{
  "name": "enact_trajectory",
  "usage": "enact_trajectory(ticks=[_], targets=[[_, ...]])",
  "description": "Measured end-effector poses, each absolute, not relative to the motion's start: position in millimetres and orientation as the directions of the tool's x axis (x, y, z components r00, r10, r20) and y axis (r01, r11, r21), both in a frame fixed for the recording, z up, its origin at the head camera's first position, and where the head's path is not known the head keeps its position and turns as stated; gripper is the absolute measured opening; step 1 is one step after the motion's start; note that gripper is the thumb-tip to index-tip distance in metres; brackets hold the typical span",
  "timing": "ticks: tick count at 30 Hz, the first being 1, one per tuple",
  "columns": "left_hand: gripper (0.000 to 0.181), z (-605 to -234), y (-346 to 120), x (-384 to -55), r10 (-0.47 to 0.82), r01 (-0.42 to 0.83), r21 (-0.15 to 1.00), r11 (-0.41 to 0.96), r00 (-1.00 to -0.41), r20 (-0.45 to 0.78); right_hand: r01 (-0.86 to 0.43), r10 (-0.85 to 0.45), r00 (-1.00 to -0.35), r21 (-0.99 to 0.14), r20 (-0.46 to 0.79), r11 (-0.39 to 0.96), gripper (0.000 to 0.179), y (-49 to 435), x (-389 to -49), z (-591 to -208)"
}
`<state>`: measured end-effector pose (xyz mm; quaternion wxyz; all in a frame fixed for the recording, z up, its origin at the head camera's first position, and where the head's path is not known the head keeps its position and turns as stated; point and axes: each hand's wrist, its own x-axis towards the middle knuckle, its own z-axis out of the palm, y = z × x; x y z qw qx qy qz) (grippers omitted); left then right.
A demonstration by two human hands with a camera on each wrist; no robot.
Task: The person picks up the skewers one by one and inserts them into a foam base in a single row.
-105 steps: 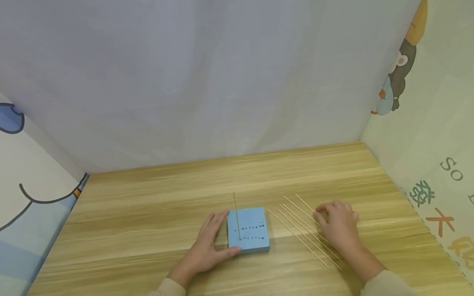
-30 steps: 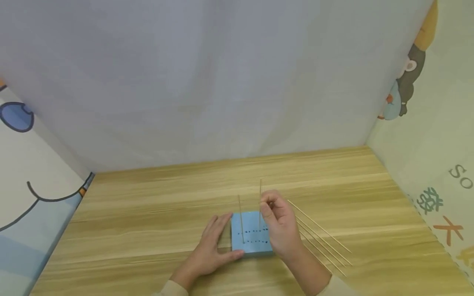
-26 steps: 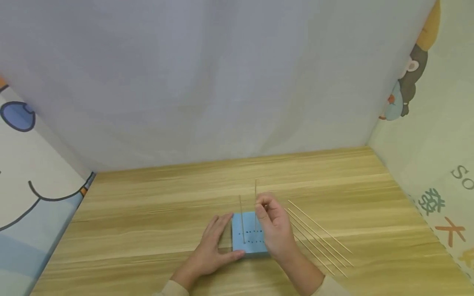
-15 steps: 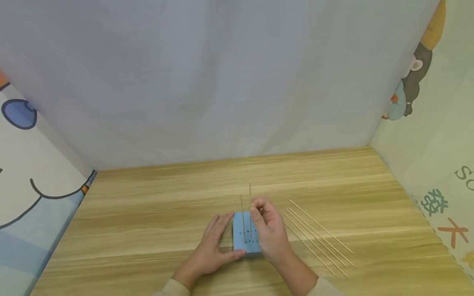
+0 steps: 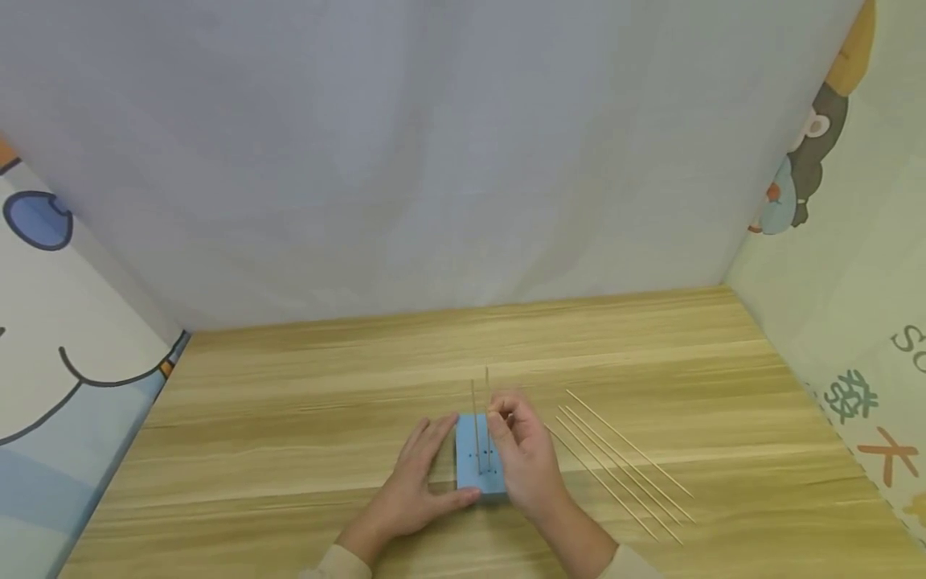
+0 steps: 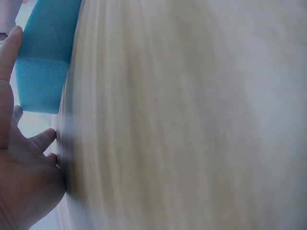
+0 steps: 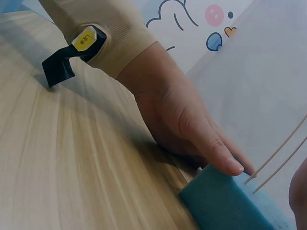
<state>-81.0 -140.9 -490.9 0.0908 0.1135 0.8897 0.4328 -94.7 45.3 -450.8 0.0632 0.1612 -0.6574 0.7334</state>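
A blue foam block [image 5: 466,438] with rows of dark holes lies on the table. My left hand [image 5: 412,490] holds it at the left, thumb on the near edge, fingertips by the far corner; the right wrist view also shows this thumb on the block [image 7: 220,201]. One thin wooden stick [image 5: 474,410] stands upright near the block's left side. Just right of it, my right hand [image 5: 531,458] pinches a second stick [image 5: 487,386] upright between thumb and index finger. Its lower end meets the near row of holes; how deep I cannot tell. The right hand hides the block's right part.
Several loose wooden sticks [image 5: 629,442] lie slanted on the wood-grain table [image 5: 289,402], right of the right hand. A grey curtain [image 5: 448,161] closes off the back, and printed panels [image 5: 854,322] stand at the sides.
The right hand has taken a stick from the right-hand group and brought it left to the block. Lately it has shifted left and slightly down beside the standing stick. The left hand stays on the block.
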Motion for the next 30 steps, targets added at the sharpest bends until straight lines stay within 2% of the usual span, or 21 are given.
enact_trajectory(ticks=[8, 15, 21, 30], targets=[[0.103, -489.2, -140.9, -80.9, 0.283, 0.135, 0.796, 0.59, -0.958, -0.048, -0.414, -0.145, -0.891, -0.901, 0.431, -0.133, 0.012, 45.2, -94.7, -459.8], [0.103, -490.1, -141.1, -81.0, 0.286, 0.137, 0.797, 0.588, -0.957, -0.046, -0.41, -0.15, -0.891, -0.901, 0.429, -0.142, 0.013, 46.2, -93.1, -461.1], [0.103, -490.7, -140.6, -80.8, 0.285, 0.144, 0.792, 0.593, -0.958, -0.04, -0.395, -0.158, -0.898, -0.911, 0.41, -0.119, 0.007, 55.0, -92.4, -457.7], [0.105, -491.6, -140.7, -81.3, 0.28, 0.141, 0.788, 0.599, -0.959, -0.041, -0.466, -0.039, -0.883, -0.883, 0.468, -0.057, 0.015, 103.0, -92.5, -451.3]])
